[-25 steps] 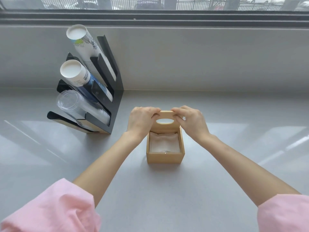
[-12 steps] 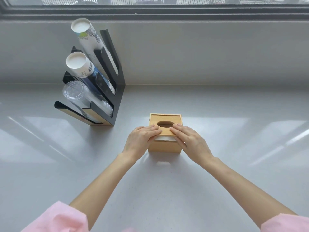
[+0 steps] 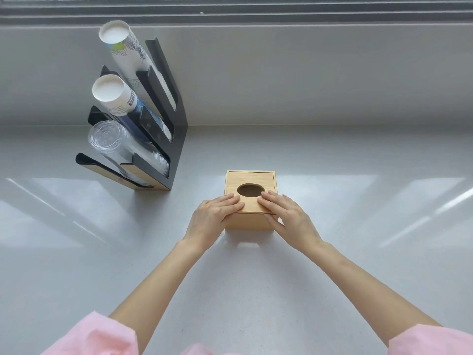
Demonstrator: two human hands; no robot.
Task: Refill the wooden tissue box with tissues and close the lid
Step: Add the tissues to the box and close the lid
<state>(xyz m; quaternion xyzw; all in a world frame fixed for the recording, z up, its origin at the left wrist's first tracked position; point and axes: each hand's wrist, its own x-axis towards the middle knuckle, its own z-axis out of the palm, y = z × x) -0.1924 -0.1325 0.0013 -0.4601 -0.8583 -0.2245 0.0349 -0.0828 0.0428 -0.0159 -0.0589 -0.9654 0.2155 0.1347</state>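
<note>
The wooden tissue box stands on the grey counter in the middle of the view. Its lid with an oval hole lies flat across the top; the near edge sits slightly past the box front. My left hand rests at the box's near left corner, fingers flat on the lid and thumb side against the wall. My right hand mirrors it at the near right corner, fingers flat on the lid. The tissues are hidden; the hole looks dark.
A black cup rack stands at the back left, holding two stacks of paper cups and a stack of clear plastic cups. A low grey wall and a window frame run along the back.
The lid went from upright at the box's far edge, tissues showing, to flat on top. My hands moved from the raised lid to the near edge and have pushed the lid further on.
</note>
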